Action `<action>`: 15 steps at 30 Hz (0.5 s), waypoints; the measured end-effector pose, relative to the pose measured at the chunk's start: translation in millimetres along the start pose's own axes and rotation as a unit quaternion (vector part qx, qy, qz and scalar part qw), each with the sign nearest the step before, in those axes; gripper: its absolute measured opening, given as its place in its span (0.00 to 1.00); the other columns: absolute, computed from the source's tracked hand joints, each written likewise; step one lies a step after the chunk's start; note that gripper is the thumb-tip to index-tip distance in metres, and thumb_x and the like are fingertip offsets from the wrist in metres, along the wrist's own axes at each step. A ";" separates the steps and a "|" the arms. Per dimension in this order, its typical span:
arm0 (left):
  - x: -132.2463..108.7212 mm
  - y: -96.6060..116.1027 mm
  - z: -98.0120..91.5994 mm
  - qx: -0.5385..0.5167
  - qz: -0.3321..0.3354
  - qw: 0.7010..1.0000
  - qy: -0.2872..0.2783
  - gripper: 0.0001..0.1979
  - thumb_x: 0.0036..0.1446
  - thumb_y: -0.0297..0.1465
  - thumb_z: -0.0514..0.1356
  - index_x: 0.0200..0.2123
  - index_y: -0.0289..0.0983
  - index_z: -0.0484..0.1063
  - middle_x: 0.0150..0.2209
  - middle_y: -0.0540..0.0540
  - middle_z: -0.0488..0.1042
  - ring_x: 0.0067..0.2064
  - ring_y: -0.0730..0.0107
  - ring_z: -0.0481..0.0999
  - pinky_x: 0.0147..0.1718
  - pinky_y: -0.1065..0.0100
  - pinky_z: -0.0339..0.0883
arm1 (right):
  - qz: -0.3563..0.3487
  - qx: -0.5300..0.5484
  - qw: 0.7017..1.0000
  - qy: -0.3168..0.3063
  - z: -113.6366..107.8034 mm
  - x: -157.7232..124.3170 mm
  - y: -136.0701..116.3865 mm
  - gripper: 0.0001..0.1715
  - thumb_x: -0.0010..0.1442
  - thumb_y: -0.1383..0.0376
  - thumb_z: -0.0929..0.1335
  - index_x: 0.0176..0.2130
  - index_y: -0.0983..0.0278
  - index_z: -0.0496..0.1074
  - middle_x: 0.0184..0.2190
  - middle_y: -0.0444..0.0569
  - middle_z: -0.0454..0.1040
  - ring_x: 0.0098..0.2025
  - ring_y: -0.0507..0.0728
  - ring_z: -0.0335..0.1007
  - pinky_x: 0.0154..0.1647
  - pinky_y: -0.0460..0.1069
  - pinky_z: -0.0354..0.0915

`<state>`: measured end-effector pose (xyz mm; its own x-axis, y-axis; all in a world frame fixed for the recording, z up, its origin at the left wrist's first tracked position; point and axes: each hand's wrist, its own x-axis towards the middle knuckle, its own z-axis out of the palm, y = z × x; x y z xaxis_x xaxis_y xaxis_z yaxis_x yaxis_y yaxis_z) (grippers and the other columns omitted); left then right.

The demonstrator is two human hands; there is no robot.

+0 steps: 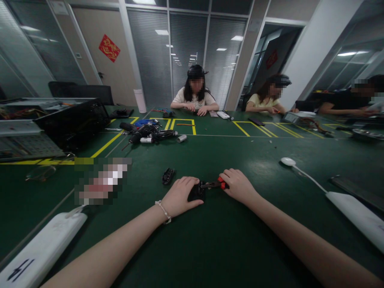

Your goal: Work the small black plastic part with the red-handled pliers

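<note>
My left hand [182,197] is closed around a small black part [197,192] on the green tabletop; its exact kind does not show. A beaded bracelet [163,211] circles that wrist. From the right, my right hand [238,185] grips the red handles of a pair of pliers [213,185]. The pliers' dark jaws point left and meet the black part. Whether the jaws are clamped on it is too small to tell. Just beyond my left hand lies another black piece [168,176], apart from both hands.
A black computer case [72,124] stands at the left. Cables and a screwdriver-like tool [135,138] lie ahead, near a silver cylinder [181,138]. White devices [45,248] flank me, another [355,212] at the right. Several people sit across the green table [234,152].
</note>
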<state>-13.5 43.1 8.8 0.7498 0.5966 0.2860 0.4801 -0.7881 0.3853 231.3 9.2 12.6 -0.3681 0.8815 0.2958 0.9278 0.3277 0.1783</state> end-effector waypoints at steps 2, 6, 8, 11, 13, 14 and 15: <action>0.2 0.4 -0.5 -0.001 -0.002 1.000 -0.002 0.27 0.48 0.43 0.59 0.49 0.39 0.58 0.50 0.44 0.63 0.50 0.58 0.62 0.48 0.57 0.57 | -0.001 0.002 1.000 -0.001 -0.1 -0.2 0.0 0.17 0.45 0.68 0.67 0.39 0.65 0.67 0.35 0.51 0.68 0.37 0.57 0.61 0.38 0.51 0.57; 0.7 1.5 -1.8 -0.005 -0.007 1.000 -0.007 0.27 0.48 0.43 0.59 0.50 0.39 0.58 0.50 0.44 0.63 0.50 0.59 0.62 0.48 0.57 0.57 | -0.006 0.001 1.000 -0.001 -0.3 -0.2 -1.1 0.17 0.45 0.69 0.66 0.39 0.65 0.67 0.35 0.50 0.68 0.37 0.56 0.62 0.38 0.51 0.57; 0.8 1.8 -2.1 -0.007 -0.009 1.000 -0.009 0.27 0.49 0.44 0.59 0.50 0.39 0.57 0.50 0.44 0.63 0.50 0.59 0.62 0.48 0.57 0.57 | -0.008 0.000 1.000 0.001 -0.3 0.1 -1.7 0.16 0.45 0.69 0.66 0.39 0.65 0.67 0.36 0.51 0.68 0.37 0.56 0.62 0.38 0.51 0.57; 0.8 2.0 -2.0 -0.005 -0.008 1.000 -0.008 0.27 0.49 0.43 0.59 0.50 0.39 0.57 0.50 0.44 0.63 0.51 0.59 0.62 0.48 0.57 0.57 | -0.005 0.001 1.000 0.002 0.0 0.6 -2.2 0.17 0.46 0.69 0.66 0.39 0.65 0.67 0.36 0.51 0.68 0.37 0.57 0.62 0.37 0.51 0.57; 0.7 2.1 -1.7 -0.002 -0.006 1.000 -0.006 0.27 0.49 0.43 0.59 0.49 0.38 0.58 0.50 0.43 0.63 0.50 0.59 0.62 0.48 0.57 0.57 | 0.000 -0.001 1.000 0.001 0.0 0.8 -2.2 0.16 0.46 0.69 0.66 0.39 0.65 0.67 0.36 0.51 0.68 0.37 0.57 0.62 0.37 0.51 0.57; 0.7 2.1 -1.5 0.000 -0.005 1.000 -0.004 0.27 0.48 0.43 0.59 0.49 0.38 0.58 0.50 0.43 0.63 0.50 0.59 0.62 0.48 0.57 0.57 | 0.002 -0.003 1.000 0.000 0.0 0.8 -2.2 0.16 0.46 0.68 0.66 0.38 0.65 0.67 0.35 0.51 0.68 0.36 0.57 0.62 0.37 0.51 0.57; 0.6 2.1 -1.3 0.002 -0.005 1.000 -0.004 0.27 0.48 0.42 0.60 0.49 0.38 0.58 0.49 0.43 0.63 0.50 0.59 0.62 0.48 0.57 0.57 | 0.004 -0.004 1.000 -0.001 -0.1 0.7 -2.1 0.15 0.46 0.68 0.66 0.38 0.65 0.67 0.35 0.51 0.68 0.36 0.57 0.62 0.36 0.51 0.57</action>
<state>-12.6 42.0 11.0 0.7482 0.6034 0.2758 0.4890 -0.7826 0.3853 229.1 9.2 12.5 -0.3609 0.8846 0.2953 0.9301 0.3181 0.1837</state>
